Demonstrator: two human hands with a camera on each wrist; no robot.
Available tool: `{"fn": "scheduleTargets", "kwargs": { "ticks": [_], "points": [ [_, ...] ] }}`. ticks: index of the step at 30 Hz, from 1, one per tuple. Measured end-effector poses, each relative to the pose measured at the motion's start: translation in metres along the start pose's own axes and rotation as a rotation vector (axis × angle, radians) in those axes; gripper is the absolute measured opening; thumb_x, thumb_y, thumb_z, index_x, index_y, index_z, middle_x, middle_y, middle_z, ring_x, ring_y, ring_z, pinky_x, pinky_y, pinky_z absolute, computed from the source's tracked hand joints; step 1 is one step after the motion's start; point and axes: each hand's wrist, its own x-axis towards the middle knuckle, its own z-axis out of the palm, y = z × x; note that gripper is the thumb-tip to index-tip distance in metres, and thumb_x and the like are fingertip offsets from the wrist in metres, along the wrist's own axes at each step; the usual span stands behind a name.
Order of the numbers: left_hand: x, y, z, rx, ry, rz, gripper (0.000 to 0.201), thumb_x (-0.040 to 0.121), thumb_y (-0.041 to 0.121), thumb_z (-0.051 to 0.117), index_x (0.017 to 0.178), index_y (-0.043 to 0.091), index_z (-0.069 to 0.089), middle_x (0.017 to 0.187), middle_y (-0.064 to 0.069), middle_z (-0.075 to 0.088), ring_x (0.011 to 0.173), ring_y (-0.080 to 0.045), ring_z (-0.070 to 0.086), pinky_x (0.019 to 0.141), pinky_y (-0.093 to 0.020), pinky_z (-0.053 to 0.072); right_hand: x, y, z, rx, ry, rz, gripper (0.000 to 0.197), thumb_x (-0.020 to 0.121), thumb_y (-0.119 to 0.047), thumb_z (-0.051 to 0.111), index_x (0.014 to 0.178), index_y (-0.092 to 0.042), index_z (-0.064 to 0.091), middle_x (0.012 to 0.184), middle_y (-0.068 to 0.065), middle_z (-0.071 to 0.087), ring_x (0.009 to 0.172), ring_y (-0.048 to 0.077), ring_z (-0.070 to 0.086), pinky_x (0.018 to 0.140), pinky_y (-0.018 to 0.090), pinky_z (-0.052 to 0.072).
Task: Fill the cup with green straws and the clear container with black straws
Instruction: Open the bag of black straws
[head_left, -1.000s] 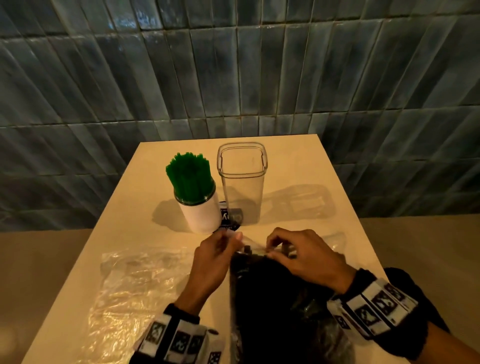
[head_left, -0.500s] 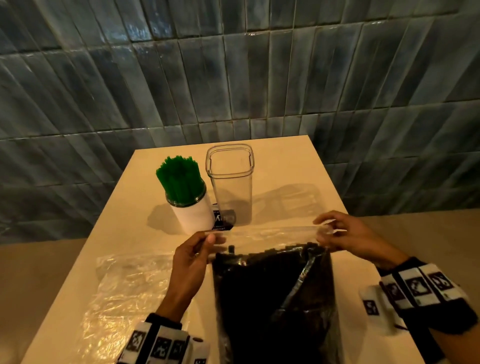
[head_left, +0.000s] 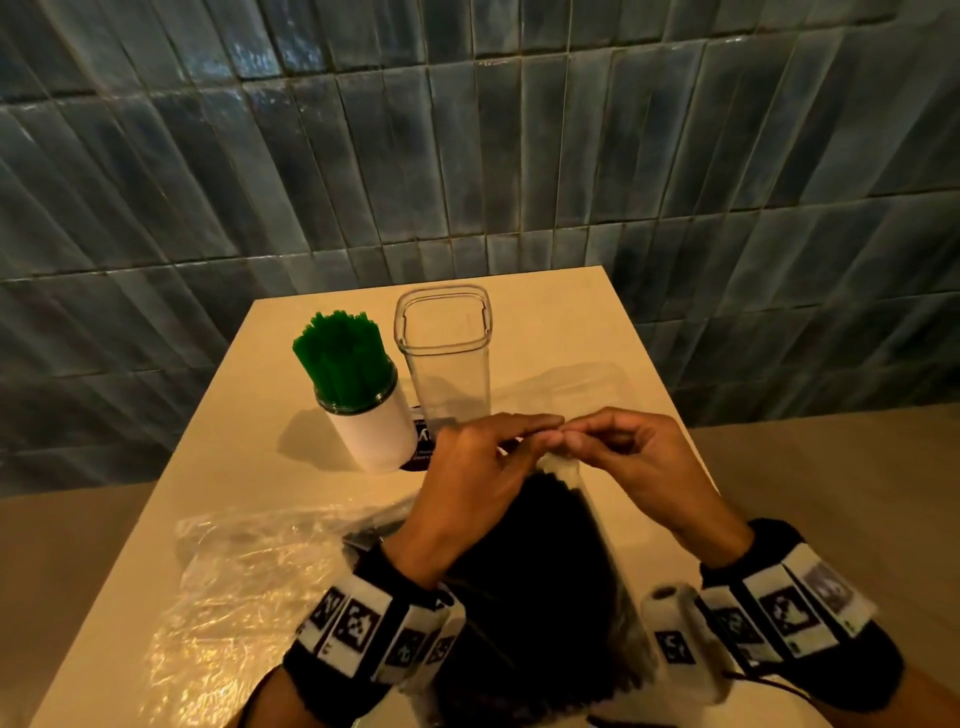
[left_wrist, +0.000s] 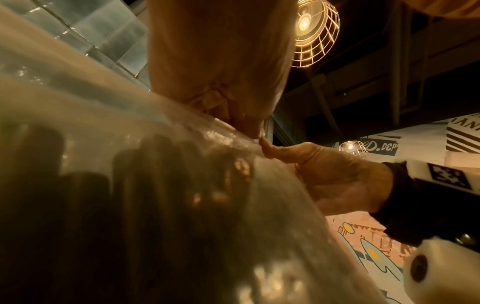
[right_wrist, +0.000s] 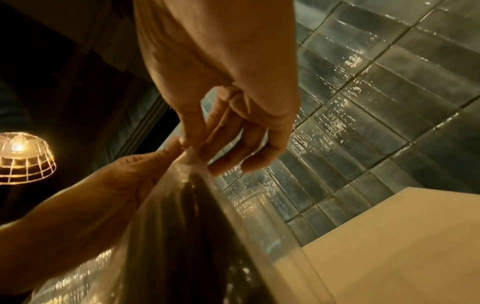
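Observation:
A white cup (head_left: 371, 434) packed with green straws (head_left: 340, 358) stands on the table, and beside it to the right stands a clear container (head_left: 445, 364) with nothing in it. In front of them a clear bag of black straws (head_left: 535, 571) stands upright. My left hand (head_left: 537, 432) and right hand (head_left: 576, 435) meet fingertip to fingertip and pinch the bag's top edge together. The wrist views show the same pinch: left hand (left_wrist: 255, 133) and right hand (right_wrist: 192, 144) on the bag's film (left_wrist: 155, 185) (right_wrist: 182, 226).
A crumpled clear plastic bag (head_left: 249, 587) lies flat on the cream table (head_left: 597, 353) at the front left. A dark card with a printed marker (head_left: 423, 441) lies behind the cup. A tiled wall (head_left: 467, 156) runs along the table's far edge.
Half a second ago my hands held the bag's top edge stretched wide apart. They have come together at the middle, and the bag's top is now gathered narrow.

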Motion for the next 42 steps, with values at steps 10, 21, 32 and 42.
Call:
{"fn": "scheduleTargets", "kwargs": {
  "ticks": [10,21,32,42],
  "points": [
    [0.003,-0.004,0.0,0.126,0.035,0.044,0.023,0.084,0.042,0.06,0.095,0.026,0.074,0.091,0.011,0.072,0.068,-0.002,0.063,0.064,-0.026,0.053,0.013,0.003,-0.002,-0.075,0.116,0.031,0.007,0.069,-0.007,0.074,0.07,-0.013,0.07,0.062,-0.008,0.07,0.064,0.001,0.065,0.066,0.012,0.051],
    [-0.031,-0.049,-0.083,0.412,-0.096,-0.253,0.04,0.078,0.071,0.045,0.093,0.041,0.068,0.097,0.026,0.068,0.091,0.005,0.063,0.083,-0.032,0.053,0.035,0.005,-0.047,-0.022,0.344,0.211,0.009,0.091,-0.014,0.056,0.082,-0.014,0.059,0.081,0.001,0.071,0.074,0.014,0.069,0.084,0.037,0.052],
    [-0.036,-0.025,-0.132,0.182,-0.322,-0.356,0.054,0.054,0.088,0.051,0.096,0.055,0.064,0.103,0.036,0.062,0.099,0.013,0.057,0.085,-0.011,0.043,0.033,-0.022,-0.011,-0.088,0.049,0.021,0.009,0.09,-0.008,0.052,0.085,-0.014,0.056,0.076,0.0,0.071,0.076,0.015,0.069,0.071,0.025,0.056],
    [-0.022,0.01,-0.102,-0.2,-0.23,-0.278,0.019,0.087,0.029,0.061,0.078,0.014,0.067,0.072,-0.002,0.069,0.054,-0.019,0.065,0.052,-0.022,0.05,0.031,-0.037,-0.004,-0.097,0.102,-0.105,0.031,0.073,-0.041,0.062,0.095,-0.019,0.059,0.107,0.004,0.069,0.104,0.019,0.064,0.093,0.038,0.052]
  ]
}}
